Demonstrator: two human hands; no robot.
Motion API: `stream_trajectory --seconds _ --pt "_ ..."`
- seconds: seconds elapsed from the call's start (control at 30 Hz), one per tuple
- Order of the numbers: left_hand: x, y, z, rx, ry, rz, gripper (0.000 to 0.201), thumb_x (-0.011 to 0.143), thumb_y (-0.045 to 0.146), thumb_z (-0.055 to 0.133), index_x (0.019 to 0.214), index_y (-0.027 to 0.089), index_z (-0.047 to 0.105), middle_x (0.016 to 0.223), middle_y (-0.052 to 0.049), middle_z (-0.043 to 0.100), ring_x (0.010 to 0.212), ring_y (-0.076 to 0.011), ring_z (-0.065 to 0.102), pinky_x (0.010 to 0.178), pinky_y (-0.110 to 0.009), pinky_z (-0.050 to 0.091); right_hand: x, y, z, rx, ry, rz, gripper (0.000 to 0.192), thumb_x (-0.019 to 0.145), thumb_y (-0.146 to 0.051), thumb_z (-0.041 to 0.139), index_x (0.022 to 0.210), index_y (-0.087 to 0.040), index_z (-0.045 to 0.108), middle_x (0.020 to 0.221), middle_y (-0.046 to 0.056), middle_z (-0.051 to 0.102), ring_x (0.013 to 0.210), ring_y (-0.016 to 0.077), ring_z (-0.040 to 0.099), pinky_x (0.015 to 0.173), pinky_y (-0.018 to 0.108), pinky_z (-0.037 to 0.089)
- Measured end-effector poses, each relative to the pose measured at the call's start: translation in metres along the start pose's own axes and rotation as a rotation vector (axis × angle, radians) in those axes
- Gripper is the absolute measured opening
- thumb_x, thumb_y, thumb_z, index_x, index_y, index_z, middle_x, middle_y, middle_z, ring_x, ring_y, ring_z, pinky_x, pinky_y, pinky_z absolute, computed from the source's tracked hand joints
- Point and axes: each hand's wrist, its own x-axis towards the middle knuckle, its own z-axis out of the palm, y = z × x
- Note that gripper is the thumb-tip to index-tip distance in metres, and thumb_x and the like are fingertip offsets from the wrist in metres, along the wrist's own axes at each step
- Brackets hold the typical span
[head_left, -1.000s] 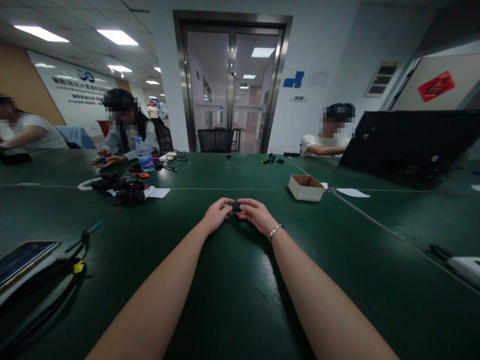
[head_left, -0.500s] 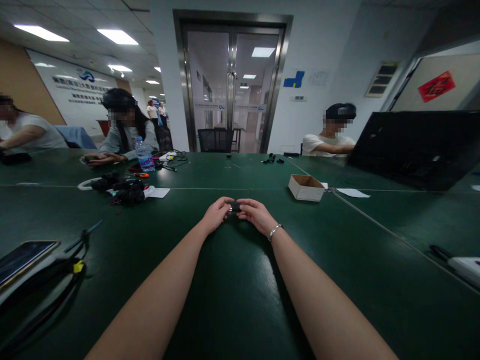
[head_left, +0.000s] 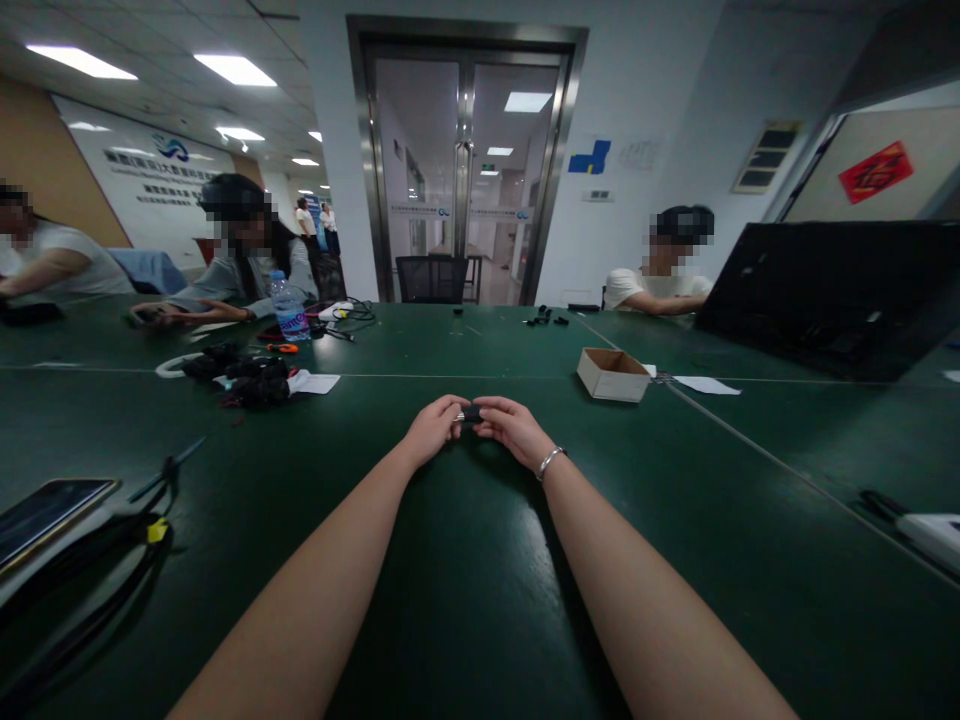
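Observation:
My left hand (head_left: 433,429) and my right hand (head_left: 511,428) meet over the dark green table (head_left: 480,600), arms stretched out in front of me. Between their fingertips they pinch a small black part (head_left: 471,412), held just above the tabletop. Most of the part is hidden by my fingers. A silver bracelet (head_left: 549,462) circles my right wrist.
A small open cardboard box (head_left: 611,374) sits to the right beyond my hands. A pile of black parts (head_left: 251,378) with white paper lies far left, near a water bottle (head_left: 286,309). A phone (head_left: 45,508) and cables lie at near left. Three seated people work at the far side.
My hands stay together on the small black part with barely any shift. The person at the far left of the table has reached an arm further left.

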Motion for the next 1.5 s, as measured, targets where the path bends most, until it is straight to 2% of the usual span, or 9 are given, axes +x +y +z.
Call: stream_trajectory --seconds 0.13,0.23,0.43,0.77,0.9,1.07,1.17,1.37,1.5 --pt "0.0000 0.0007 0.0003 0.015 0.032 0.026 0.030 0.081 0.030 0.048 0.107 0.018 0.057 0.069 0.001 0.053 0.055 -0.0092 0.047 0.050 -0.019 0.035 -0.0004 -0.0004 0.0002 -0.002 0.005 0.008 0.018 0.079 -0.002 0.059 0.093 -0.011 0.065 0.072 0.005 0.065 0.060 0.0113 0.064 0.057 0.017 0.055" --pt "-0.0003 0.0009 0.0003 0.008 0.012 0.003 0.030 0.083 0.032 0.044 0.106 0.016 0.057 0.065 0.001 0.051 0.054 -0.0097 0.047 0.049 -0.020 0.035 -0.0010 -0.0013 0.0010 -0.008 0.013 0.013 0.017 0.080 -0.001 0.058 0.093 -0.011 0.064 0.071 0.005 0.065 0.058 0.0101 0.063 0.057 0.017 0.055" --pt "-0.0016 0.0008 0.0001 0.011 0.029 0.048 0.044 0.077 0.027 0.055 0.120 0.018 0.047 0.073 0.002 0.053 0.058 -0.0092 0.049 0.053 -0.020 0.038 -0.0006 -0.0009 0.0011 0.009 0.022 0.019 0.018 0.080 -0.001 0.057 0.094 -0.010 0.064 0.075 0.006 0.066 0.060 0.0115 0.065 0.057 0.017 0.056" --pt "0.0022 -0.0043 0.0007 -0.005 0.007 0.024 0.029 0.085 0.033 0.041 0.105 0.017 0.056 0.062 0.002 0.050 0.051 -0.0088 0.045 0.047 -0.019 0.035 -0.0016 -0.0022 0.0019 0.001 0.010 0.020 0.017 0.080 -0.002 0.057 0.092 -0.010 0.064 0.071 0.005 0.065 0.057 0.0102 0.063 0.055 0.016 0.055" --pt "0.0020 -0.0038 0.0003 -0.002 0.034 -0.009 0.031 0.081 0.030 0.047 0.109 0.019 0.055 0.073 0.001 0.053 0.056 -0.0090 0.048 0.044 -0.018 0.033 -0.0019 -0.0026 0.0025 0.006 0.015 0.020 0.018 0.081 -0.001 0.056 0.094 -0.010 0.064 0.070 0.005 0.065 0.058 0.0107 0.063 0.056 0.017 0.055" --pt "0.0021 -0.0046 -0.0007 -0.005 0.013 -0.004 0.031 0.086 0.035 0.039 0.105 0.019 0.057 0.070 0.000 0.052 0.054 -0.0092 0.047 0.045 -0.018 0.035 -0.0023 -0.0032 0.0021 0.001 0.005 0.020 0.017 0.082 -0.001 0.055 0.094 -0.010 0.064 0.072 0.005 0.065 0.058 0.0102 0.063 0.057 0.017 0.055" --pt "0.0018 -0.0038 -0.0008 0.008 0.029 -0.029 0.030 0.082 0.031 0.045 0.108 0.021 0.056 0.075 0.000 0.053 0.058 -0.0096 0.050 0.044 -0.018 0.035 -0.0019 -0.0027 0.0012 0.000 0.000 0.019 0.018 0.082 -0.002 0.056 0.095 -0.010 0.064 0.072 0.006 0.065 0.059 0.0106 0.063 0.057 0.017 0.055" --pt "0.0011 -0.0003 0.0003 0.013 0.033 -0.048 0.030 0.083 0.029 0.041 0.108 0.019 0.056 0.071 0.000 0.053 0.055 -0.0095 0.048 0.044 -0.018 0.035 -0.0003 -0.0005 0.0007 -0.002 0.016 0.015 0.017 0.080 -0.002 0.057 0.093 -0.011 0.065 0.070 0.005 0.064 0.059 0.0109 0.063 0.056 0.017 0.055" --pt "0.0012 -0.0001 0.0003 0.011 0.027 -0.033 0.030 0.080 0.027 0.047 0.107 0.019 0.056 0.073 0.000 0.054 0.056 -0.0094 0.048 0.045 -0.018 0.035 0.0000 0.0001 0.0005 0.005 0.012 0.012 0.018 0.080 -0.002 0.057 0.093 -0.011 0.065 0.073 0.005 0.065 0.059 0.0103 0.063 0.056 0.017 0.054"
